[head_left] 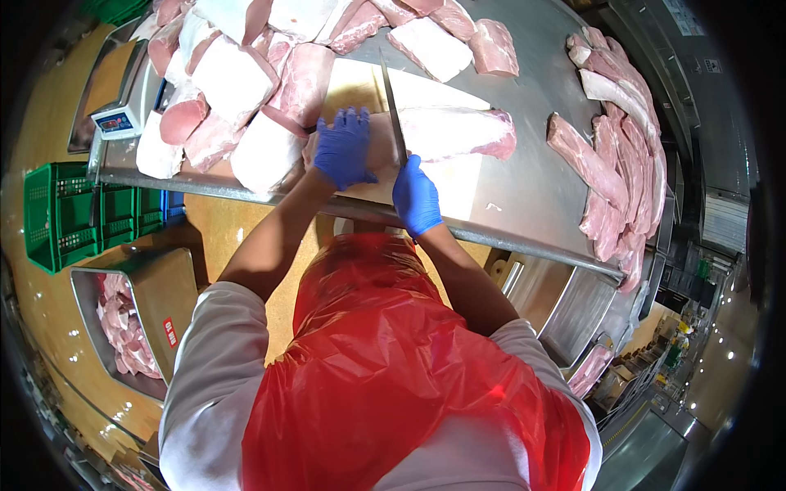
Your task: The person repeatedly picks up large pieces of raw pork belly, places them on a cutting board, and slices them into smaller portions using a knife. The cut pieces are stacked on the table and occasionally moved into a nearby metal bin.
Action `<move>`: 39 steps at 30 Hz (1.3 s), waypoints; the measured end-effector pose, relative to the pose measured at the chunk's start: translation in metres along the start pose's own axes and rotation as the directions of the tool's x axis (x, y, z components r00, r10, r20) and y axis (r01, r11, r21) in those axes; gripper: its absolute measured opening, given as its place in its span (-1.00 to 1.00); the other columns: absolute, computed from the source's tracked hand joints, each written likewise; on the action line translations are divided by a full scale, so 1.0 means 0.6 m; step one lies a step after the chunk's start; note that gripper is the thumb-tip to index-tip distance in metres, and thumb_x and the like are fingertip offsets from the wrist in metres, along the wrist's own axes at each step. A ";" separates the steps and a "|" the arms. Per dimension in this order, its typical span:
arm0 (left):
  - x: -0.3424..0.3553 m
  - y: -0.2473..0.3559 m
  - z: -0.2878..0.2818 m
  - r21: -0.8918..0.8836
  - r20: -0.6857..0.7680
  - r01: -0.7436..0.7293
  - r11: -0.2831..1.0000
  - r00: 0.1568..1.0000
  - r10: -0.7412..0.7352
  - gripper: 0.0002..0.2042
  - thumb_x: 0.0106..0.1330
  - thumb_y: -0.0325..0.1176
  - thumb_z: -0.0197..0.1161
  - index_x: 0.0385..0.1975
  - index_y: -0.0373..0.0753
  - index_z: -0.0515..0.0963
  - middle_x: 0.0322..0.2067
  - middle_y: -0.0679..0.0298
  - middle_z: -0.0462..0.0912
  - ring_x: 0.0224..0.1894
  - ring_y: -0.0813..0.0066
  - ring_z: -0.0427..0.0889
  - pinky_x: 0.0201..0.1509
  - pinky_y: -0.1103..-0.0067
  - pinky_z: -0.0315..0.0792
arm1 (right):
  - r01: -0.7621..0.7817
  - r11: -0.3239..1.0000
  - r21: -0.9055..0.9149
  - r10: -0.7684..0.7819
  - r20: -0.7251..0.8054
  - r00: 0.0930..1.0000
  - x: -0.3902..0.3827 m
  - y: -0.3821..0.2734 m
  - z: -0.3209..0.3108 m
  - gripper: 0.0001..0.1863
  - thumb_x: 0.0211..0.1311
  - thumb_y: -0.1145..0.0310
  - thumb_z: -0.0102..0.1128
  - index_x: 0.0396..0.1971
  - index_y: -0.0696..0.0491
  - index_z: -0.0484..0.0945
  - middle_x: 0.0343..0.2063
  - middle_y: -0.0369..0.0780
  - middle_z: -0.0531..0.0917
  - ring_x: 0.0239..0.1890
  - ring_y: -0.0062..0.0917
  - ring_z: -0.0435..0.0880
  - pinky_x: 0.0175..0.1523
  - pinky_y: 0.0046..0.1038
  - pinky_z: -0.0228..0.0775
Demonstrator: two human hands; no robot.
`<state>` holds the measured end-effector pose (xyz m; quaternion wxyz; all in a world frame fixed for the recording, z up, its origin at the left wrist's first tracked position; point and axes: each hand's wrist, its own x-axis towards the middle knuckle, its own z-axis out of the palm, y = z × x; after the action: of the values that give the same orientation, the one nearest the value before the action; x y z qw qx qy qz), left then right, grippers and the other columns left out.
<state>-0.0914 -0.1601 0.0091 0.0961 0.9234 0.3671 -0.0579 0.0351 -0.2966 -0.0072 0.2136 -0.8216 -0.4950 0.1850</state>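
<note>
Holding a knife [392,105], the right hand [417,198] is curled.

Tabletop [528,192] of grey metal, spanning the upper half of the frame, with a smooth front rim. Laid directly upon it: at upper centre, a pale cutting board [454,195]; at upper left, a crowded, overlapping heap of fat-capped meat blocks [233,78]; at top centre, beyond the board, a pink meat chunk [494,49]; at right, a bunched pile of long meat strips [626,155]; between board and strips, a small whitish scrap [494,206].
</note>
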 end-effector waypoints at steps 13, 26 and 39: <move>0.020 0.013 0.041 0.092 -0.152 0.061 0.994 0.987 -0.046 -0.19 0.04 -0.13 0.41 0.33 -0.29 0.28 -0.06 0.15 0.52 0.01 0.25 0.54 0.13 0.07 0.40 | -0.032 0.993 -0.115 0.068 0.325 0.943 -0.118 0.052 -0.034 -0.81 0.39 0.49 -0.12 -0.07 0.24 0.30 -0.34 0.23 0.62 -0.32 0.16 0.65 -0.22 0.03 0.51; 0.025 0.002 0.001 -0.116 -0.199 -0.039 0.993 0.980 0.015 -0.07 -0.14 -0.09 0.54 0.32 -0.24 0.30 -0.04 0.04 0.56 0.03 0.06 0.56 0.02 0.07 0.43 | -0.055 0.993 -0.105 0.090 0.364 0.927 -0.174 0.081 -0.112 -0.79 0.33 0.45 -0.06 -0.09 0.19 0.29 -0.42 0.13 0.67 -0.34 0.07 0.70 -0.24 0.00 0.55; 0.368 -0.202 -0.455 0.055 -0.659 0.032 0.998 0.752 0.012 -0.19 0.05 0.02 0.53 0.22 -0.35 0.38 0.05 -0.12 0.61 0.05 -0.04 0.64 0.12 0.28 0.52 | -0.133 0.987 -0.088 0.150 0.217 0.965 -0.153 0.143 -0.246 -0.82 0.32 0.48 -0.13 -0.14 0.24 0.26 -0.50 0.19 0.63 -0.43 0.17 0.64 -0.33 0.11 0.47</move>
<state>-0.0051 0.1334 0.2196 -0.0686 0.8853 0.3802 0.2587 0.1337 -0.4393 0.0792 0.1130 -0.8361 -0.4623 0.2728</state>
